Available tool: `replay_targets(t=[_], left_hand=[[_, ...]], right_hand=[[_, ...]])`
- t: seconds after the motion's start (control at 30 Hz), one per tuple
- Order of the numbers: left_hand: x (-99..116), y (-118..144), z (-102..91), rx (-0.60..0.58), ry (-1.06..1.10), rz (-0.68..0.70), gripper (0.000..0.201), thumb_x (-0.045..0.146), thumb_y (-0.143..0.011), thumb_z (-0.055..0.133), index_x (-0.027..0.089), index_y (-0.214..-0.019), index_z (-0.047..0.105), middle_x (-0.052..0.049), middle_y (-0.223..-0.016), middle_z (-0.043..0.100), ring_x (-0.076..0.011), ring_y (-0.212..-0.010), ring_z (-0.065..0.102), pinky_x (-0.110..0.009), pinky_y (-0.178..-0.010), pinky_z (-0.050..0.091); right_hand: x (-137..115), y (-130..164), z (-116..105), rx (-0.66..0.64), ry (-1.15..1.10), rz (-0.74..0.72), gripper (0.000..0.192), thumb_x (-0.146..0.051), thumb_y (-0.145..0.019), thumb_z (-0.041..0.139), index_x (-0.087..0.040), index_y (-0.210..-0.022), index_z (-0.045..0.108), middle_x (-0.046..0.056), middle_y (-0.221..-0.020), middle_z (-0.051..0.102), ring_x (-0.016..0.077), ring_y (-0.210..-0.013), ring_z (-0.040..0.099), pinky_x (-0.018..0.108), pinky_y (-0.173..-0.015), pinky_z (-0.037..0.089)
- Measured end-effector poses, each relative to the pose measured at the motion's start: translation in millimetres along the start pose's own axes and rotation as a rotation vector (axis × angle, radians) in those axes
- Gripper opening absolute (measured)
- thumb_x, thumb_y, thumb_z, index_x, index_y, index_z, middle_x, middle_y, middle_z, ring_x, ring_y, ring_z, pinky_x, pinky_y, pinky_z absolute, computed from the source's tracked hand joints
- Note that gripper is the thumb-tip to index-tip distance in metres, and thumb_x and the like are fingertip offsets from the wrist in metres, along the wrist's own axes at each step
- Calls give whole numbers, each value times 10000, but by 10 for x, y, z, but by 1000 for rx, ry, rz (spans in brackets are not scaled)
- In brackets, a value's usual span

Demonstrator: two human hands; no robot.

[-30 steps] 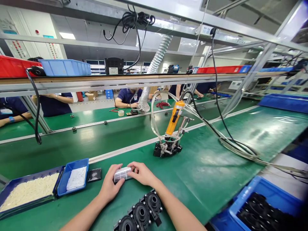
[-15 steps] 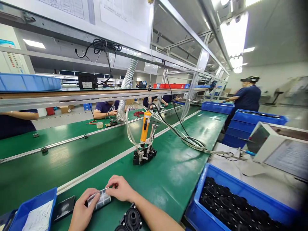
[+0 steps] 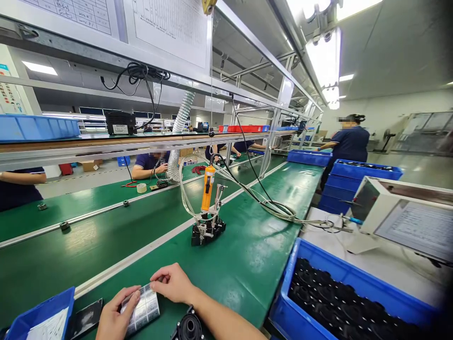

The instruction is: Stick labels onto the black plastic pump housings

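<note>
My left hand (image 3: 113,315) grips a small roll of silvery labels (image 3: 143,310) at the bottom of the head view. My right hand (image 3: 171,284) pinches the roll's top edge with thumb and fingers. Both hands hover over the green bench mat (image 3: 244,255). Just below my right wrist lies a black round housing (image 3: 189,326). An orange electric screwdriver (image 3: 207,188) stands upright in a black fixture (image 3: 207,231) a little beyond my hands.
A blue bin of black parts (image 3: 339,297) sits at the right. A small blue tray (image 3: 33,318) and a black pad (image 3: 85,317) lie at the left. Cables and hoses (image 3: 283,212) trail across the mat. Seated workers are across the conveyor; one person stands at the far right.
The view has swung right and up, so the left trays and row of housings have slid out of view. My hands keep the label roll, which is now tilted more toward me.
</note>
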State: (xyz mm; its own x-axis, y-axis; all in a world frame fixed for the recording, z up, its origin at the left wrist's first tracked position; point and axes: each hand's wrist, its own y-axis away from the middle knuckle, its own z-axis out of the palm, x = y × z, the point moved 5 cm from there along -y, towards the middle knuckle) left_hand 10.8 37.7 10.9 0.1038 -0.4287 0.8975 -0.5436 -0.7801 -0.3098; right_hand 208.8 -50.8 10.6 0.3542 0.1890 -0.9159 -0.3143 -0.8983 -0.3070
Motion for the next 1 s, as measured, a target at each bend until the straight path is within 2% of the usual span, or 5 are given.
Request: replay_targets(t=[0.2, 0.37, 0.53, 0.8, 1.0], left_hand=[[-189, -57, -11, -27, -25, -5, 566, 735, -752, 785, 245, -1024, 858, -66, -1031, 837, -291, -984, 771, -290, -916, 628], [-344, -115, -23, -16, -49, 8, 609, 752, -759, 754, 232, -1057, 856, -88, -1050, 837, -309, -989, 781, -340, -962, 638], [-371, -105, -2, -48, -56, -14, 554, 734, -777, 755, 265, -1058, 852, -65, -1107, 831, -303, -1048, 765, -333, -998, 618], [-167, -82, -3, -28, -53, 1, 599, 762, -720, 759, 250, -1011, 867, -91, -1060, 835, -309, -968, 776, -350, -941, 642], [-20, -60, -11, -10, -64, -1, 624, 793, -696, 743, 240, -952, 875, -99, -1021, 841, -325, -951, 783, -367, -919, 659]], right_hand=[[-137, 1, -70, 31, 119, -157, 128, -294, -764, 849, -246, -881, 865, -2, -774, 735, 115, -621, 560, 266, -646, 436], [-135, -8, -71, 40, 125, -182, 136, -282, -776, 860, -236, -904, 857, -5, -804, 726, 97, -590, 546, 246, -609, 433], [-176, -2, -76, 29, 137, -214, 124, -261, -767, 871, -233, -886, 853, -5, -825, 710, 91, -598, 541, 244, -617, 443], [-187, 13, -61, -6, 98, -221, 128, -242, -764, 880, -246, -888, 851, -8, -900, 683, 91, -673, 547, 229, -629, 441], [-186, 20, -23, -62, 25, -194, 66, -187, -796, 825, -195, -846, 783, -1, -963, 654, 98, -748, 570, 216, -653, 445]])
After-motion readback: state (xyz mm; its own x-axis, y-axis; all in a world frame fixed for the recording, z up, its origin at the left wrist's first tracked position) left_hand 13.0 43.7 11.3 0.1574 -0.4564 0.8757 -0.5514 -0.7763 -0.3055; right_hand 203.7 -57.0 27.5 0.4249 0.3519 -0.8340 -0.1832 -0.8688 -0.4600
